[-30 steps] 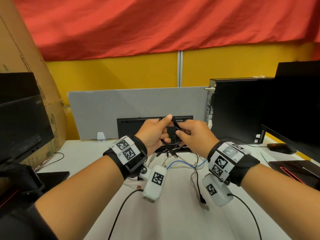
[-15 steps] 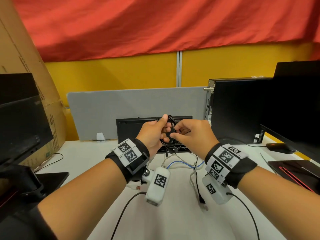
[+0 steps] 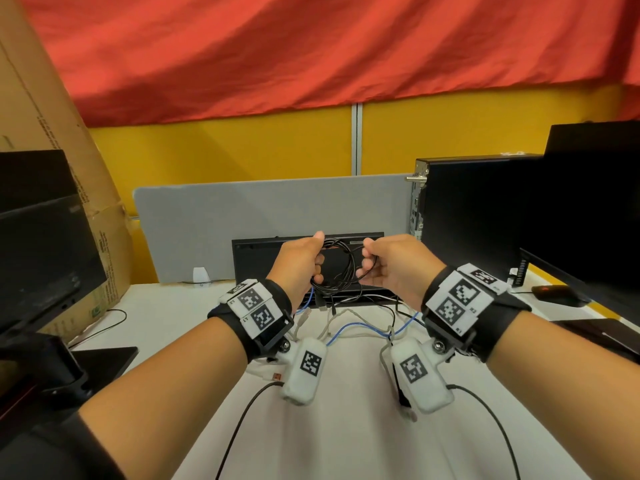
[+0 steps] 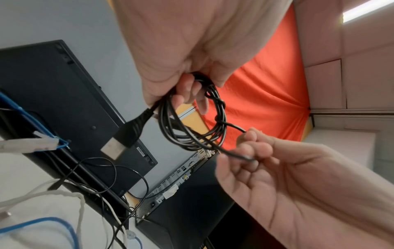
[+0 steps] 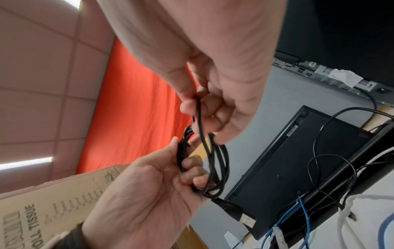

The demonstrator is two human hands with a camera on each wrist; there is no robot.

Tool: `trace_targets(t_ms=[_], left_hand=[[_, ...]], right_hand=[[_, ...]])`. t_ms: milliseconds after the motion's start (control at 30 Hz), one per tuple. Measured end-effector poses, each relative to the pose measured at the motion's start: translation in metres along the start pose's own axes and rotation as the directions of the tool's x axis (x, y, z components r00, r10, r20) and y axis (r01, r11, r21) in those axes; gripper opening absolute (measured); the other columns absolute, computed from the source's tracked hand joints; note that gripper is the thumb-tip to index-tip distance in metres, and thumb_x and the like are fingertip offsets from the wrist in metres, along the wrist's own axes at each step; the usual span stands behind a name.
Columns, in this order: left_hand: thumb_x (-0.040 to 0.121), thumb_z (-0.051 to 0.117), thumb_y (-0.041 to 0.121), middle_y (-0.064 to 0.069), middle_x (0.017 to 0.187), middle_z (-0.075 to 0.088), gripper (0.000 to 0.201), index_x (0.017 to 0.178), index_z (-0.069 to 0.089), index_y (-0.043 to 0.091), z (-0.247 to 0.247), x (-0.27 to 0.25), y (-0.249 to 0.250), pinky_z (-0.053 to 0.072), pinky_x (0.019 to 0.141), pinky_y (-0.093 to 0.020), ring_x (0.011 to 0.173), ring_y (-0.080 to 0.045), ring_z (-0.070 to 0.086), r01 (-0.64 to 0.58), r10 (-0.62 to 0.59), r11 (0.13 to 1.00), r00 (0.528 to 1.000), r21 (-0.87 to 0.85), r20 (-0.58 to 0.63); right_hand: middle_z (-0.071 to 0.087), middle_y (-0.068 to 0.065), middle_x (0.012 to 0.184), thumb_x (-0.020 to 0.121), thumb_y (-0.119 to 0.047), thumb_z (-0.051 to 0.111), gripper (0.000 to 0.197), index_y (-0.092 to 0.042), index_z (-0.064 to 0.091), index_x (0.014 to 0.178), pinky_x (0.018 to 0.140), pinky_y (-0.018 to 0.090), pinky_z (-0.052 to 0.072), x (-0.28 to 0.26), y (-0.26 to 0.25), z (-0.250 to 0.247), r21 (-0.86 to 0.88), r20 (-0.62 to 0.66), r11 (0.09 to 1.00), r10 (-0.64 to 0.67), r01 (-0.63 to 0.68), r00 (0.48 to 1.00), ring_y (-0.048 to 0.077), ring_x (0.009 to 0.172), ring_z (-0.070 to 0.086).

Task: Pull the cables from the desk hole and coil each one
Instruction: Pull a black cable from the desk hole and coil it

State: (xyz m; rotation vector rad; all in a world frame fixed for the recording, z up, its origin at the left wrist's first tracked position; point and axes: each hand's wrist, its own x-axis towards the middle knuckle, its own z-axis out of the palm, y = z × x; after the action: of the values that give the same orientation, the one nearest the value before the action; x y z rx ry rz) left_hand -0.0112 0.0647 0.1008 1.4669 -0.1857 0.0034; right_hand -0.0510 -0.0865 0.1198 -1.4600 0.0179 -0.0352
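A coiled black cable (image 3: 341, 268) hangs in the air between both hands, above the back of the desk. My left hand (image 3: 304, 261) grips the left side of the coil (image 4: 192, 118), and the cable's flat metal plug (image 4: 119, 144) dangles below it. My right hand (image 3: 375, 263) pinches a strand of the same cable (image 5: 199, 118) and holds it out to the right of the coil. Loose blue (image 3: 349, 329) and white cables (image 3: 332, 320) lie on the white desk (image 3: 329, 427) beneath the hands.
A black box (image 3: 308, 261) stands behind the hands against a grey partition (image 3: 270, 209). A black computer case (image 3: 485, 209) and a monitor (image 3: 595, 216) stand at the right, another monitor (image 3: 41, 237) and a cardboard box (image 3: 45, 133) at the left.
The hands have moved apart: the right hand has drawn a strand of the black cable out to the right, and the coil between the hands now looks wider.
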Motion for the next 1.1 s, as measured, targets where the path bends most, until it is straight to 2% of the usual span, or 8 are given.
trace_targets(t_ms=[133,233,400,500,633,800,1000,1100], left_hand=[[0.101,0.047,0.025,-0.003,0.065,0.035,0.025,0.086,0.053,0.006,-0.008,0.001,-0.005,0.035,0.061,-0.034,0.054,-0.015,0.032,-0.069,0.072,0.992,0.997,0.106,-0.021],[0.1,0.051,0.026,-0.01,0.072,0.035,0.036,0.089,0.062,-0.007,-0.014,0.005,-0.009,0.037,0.069,-0.036,0.055,-0.019,0.036,-0.113,0.13,0.974,0.988,0.198,-0.078],[0.1,0.051,0.02,0.001,0.063,0.033,0.022,0.093,0.066,0.005,-0.015,0.005,-0.011,0.033,0.055,-0.028,0.05,-0.011,0.033,-0.052,0.046,0.996,0.996,-0.07,-0.078],[0.102,0.047,0.019,0.003,0.061,0.028,0.019,0.103,0.058,0.004,-0.007,0.003,-0.01,0.027,0.049,-0.023,0.046,-0.007,0.026,0.03,-0.038,0.94,0.999,-0.34,-0.016],[0.103,0.043,0.021,0.004,0.055,0.033,0.023,0.085,0.053,0.011,0.002,0.0,-0.009,0.029,0.046,-0.021,0.044,-0.007,0.026,0.08,-0.072,0.857,0.997,-0.509,0.035],[0.104,0.041,0.024,0.002,0.059,0.031,0.023,0.092,0.054,0.01,0.007,-0.003,-0.011,0.029,0.049,-0.022,0.047,-0.007,0.026,0.099,-0.083,0.815,0.995,-0.57,0.053],[0.104,0.041,0.024,0.001,0.062,0.029,0.021,0.108,0.053,0.008,0.009,-0.003,-0.014,0.029,0.054,-0.023,0.051,-0.008,0.025,0.09,-0.091,0.806,0.995,-0.584,0.027],[0.104,0.041,0.023,0.001,0.062,0.029,0.017,0.105,0.052,0.01,0.011,-0.002,-0.015,0.029,0.054,-0.024,0.05,-0.008,0.026,0.076,-0.083,0.803,0.996,-0.591,0.016]], right_hand=[[0.03,0.003,0.057,0.1,-0.008,0.044,0.022,0.003,0.059,0.089,0.05,0.027,0.034,-0.003,-0.001,-0.002,-0.039,-0.033,0.999,-0.008,0.007,0.999,0.014,0.051,0.029],[0.04,0.0,0.052,0.098,-0.007,0.047,0.021,0.001,0.067,0.097,0.044,0.023,0.025,0.0,-0.003,-0.008,-0.296,-0.032,0.954,-0.067,0.054,0.997,0.012,0.049,0.026],[0.067,-0.004,0.083,0.096,-0.022,0.057,0.019,-0.017,0.075,0.099,0.071,0.018,0.04,0.005,0.003,-0.021,-0.854,0.135,0.421,-0.39,0.307,0.911,0.012,0.081,0.06],[0.071,0.0,0.1,0.094,-0.019,0.059,0.019,-0.014,0.075,0.104,0.077,0.012,0.035,0.012,0.016,-0.024,-0.881,0.14,0.323,-0.522,0.347,0.841,0.01,0.092,0.059],[0.074,-0.003,0.088,0.091,-0.017,0.064,0.015,-0.017,0.077,0.098,0.079,0.02,0.048,0.02,0.037,-0.021,-0.74,-0.027,0.573,-0.548,0.352,0.836,0.008,0.081,0.065],[0.075,0.012,0.077,0.088,0.0,0.064,0.017,-0.01,0.076,0.082,0.066,0.025,0.059,0.017,0.043,-0.006,-0.134,-0.189,0.947,-0.312,0.291,0.931,0.018,0.07,0.073],[0.073,0.021,0.091,0.089,0.006,0.055,0.015,0.008,0.07,0.093,0.068,0.027,0.059,0.009,0.031,0.001,0.207,-0.105,0.97,-0.11,0.13,0.988,0.024,0.08,0.072],[0.073,0.022,0.091,0.09,-0.007,0.063,0.014,0.005,0.07,0.092,0.08,0.034,0.059,0.004,0.03,0.005,0.179,-0.096,0.977,-0.1,0.116,0.99,0.029,0.085,0.072]])
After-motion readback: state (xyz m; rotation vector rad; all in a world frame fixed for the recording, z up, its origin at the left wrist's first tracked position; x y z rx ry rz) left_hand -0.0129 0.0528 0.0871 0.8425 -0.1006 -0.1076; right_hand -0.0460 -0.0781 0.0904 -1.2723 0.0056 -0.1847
